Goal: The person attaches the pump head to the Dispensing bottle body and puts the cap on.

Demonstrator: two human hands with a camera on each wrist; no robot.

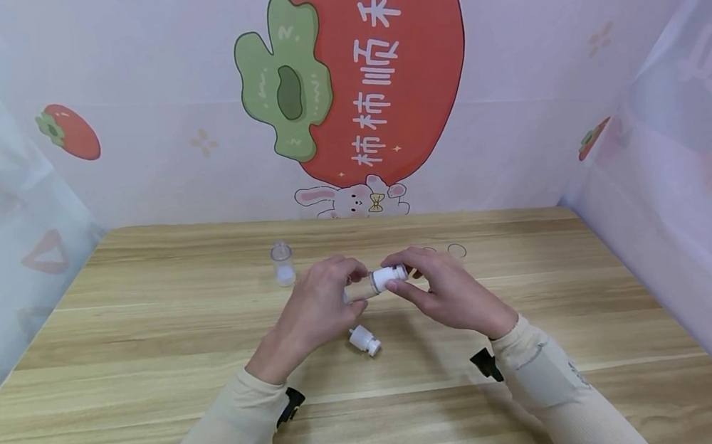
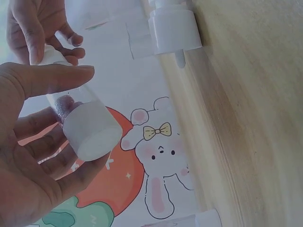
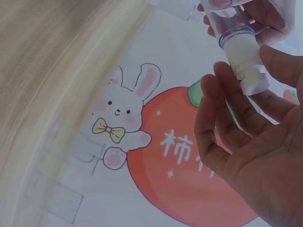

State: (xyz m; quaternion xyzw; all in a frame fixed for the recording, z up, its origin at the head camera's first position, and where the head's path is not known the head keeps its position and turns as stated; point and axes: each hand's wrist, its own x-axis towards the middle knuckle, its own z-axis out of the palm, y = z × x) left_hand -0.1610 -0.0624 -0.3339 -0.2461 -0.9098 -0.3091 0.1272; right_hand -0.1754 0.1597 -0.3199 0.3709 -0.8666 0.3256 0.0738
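Note:
My left hand (image 1: 321, 300) grips a small clear bottle (image 1: 360, 290) with a white base, tilted above the table. In the left wrist view, the thumb lies across the bottle's side and the fingers curl beneath it. A white pump top (image 3: 242, 52) sits at the bottle's mouth. My right hand (image 1: 449, 291) pinches this pump top between thumb and fingers. Another white pump top (image 1: 364, 340) lies on its side on the table below the hands. Left of them stands a second clear bottle (image 1: 283, 265) with white at its bottom and no pump on it.
Two clear caps (image 3: 54, 196) stand on the wood-grain table (image 1: 150, 356) beyond my right hand, faint in the head view. A printed backdrop (image 1: 165, 176) rises at the table's far edge, with pale sheets at both sides.

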